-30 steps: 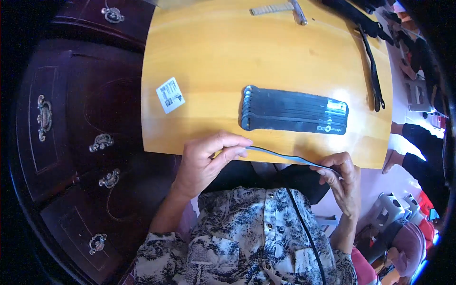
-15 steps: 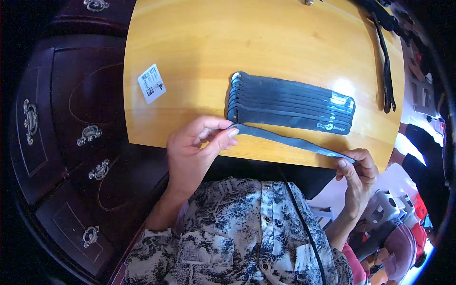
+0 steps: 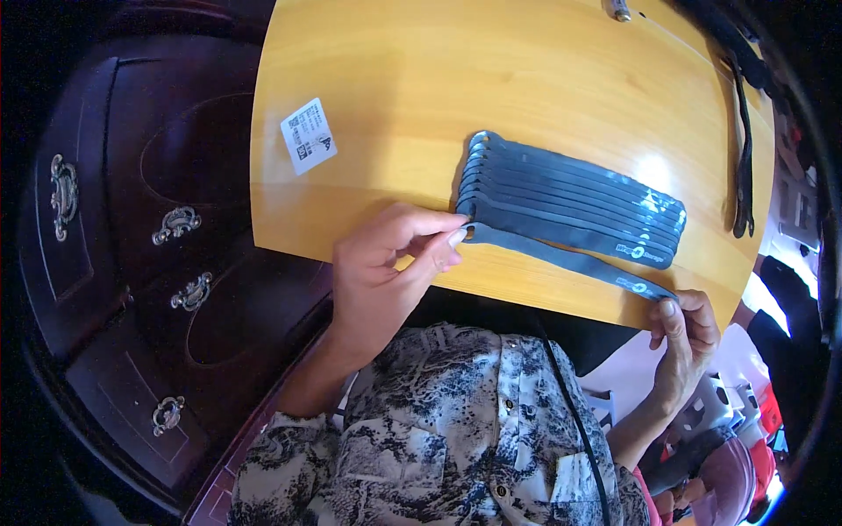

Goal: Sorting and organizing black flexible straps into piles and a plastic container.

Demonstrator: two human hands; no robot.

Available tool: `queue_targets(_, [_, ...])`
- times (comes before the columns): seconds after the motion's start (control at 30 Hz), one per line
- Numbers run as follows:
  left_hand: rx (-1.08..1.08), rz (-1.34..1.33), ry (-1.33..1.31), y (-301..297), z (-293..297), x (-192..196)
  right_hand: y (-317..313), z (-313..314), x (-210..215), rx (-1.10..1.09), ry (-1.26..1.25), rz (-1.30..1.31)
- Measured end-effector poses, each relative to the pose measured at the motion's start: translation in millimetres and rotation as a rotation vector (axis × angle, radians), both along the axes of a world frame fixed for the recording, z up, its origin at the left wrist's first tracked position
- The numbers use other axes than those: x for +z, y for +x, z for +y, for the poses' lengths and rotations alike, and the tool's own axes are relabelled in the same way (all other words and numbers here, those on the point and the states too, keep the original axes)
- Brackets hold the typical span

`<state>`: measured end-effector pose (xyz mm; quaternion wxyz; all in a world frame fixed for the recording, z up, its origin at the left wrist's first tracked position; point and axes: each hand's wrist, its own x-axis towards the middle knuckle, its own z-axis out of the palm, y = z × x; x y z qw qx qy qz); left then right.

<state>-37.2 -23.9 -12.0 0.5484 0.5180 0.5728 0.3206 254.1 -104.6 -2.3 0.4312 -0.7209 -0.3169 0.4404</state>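
A dark grey fabric strap [image 3: 561, 255] stretches between my two hands at the table's near edge. My left hand [image 3: 386, 259] is closed, pinching the strap's left end, where a small hole shows, between thumb and index finger. The strap's right end is pinched between the thumb and fingers of my right hand [image 3: 684, 337], beside a pale printed mark. Just beyond lies a stack of matching straps [image 3: 570, 188], several of them overlapped like steps, their holed ends lined up on the left. My left fingertips sit against the lower left corner of this stack.
A white printed label card [image 3: 301, 151] lies on the yellow wooden table [image 3: 377, 53]. Along the right edge rests a long black strap [image 3: 745, 158]; a small metal cylinder [image 3: 621, 10] is at the far edge. Dark drawers [image 3: 88, 263] stand left, plastic stools [image 3: 712, 408] lower right.
The view has shifted, so the table and straps sit farther right in the picture. The held strap has turned flatter, its printed mark now showing. Both hands keep their pinch.
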Motion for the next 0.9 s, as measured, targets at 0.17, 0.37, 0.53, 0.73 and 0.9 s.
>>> queue_targets(0.17, [-0.010,0.080,0.014,2.1,0.3,-0.9,1.5,2.0,-1.6,0.003,-0.020,-0.052])
queue_targets(0.37, [-0.003,0.186,0.084,4.2,0.3,-2.5,1.0,3.0,-5.1,-0.008,-0.013,-0.072])
queue_targets(0.53, [-0.023,0.206,0.090,4.4,2.9,-1.2,0.7,3.2,-7.4,-0.020,-0.030,-0.065])
queue_targets(0.73, [0.028,0.170,0.073,3.5,4.2,-1.7,-1.1,4.2,-7.1,-0.025,-0.049,-0.075])
queue_targets(0.9, [0.008,0.192,0.038,2.6,7.2,0.5,-2.0,4.9,-12.2,-0.024,-0.036,-0.062])
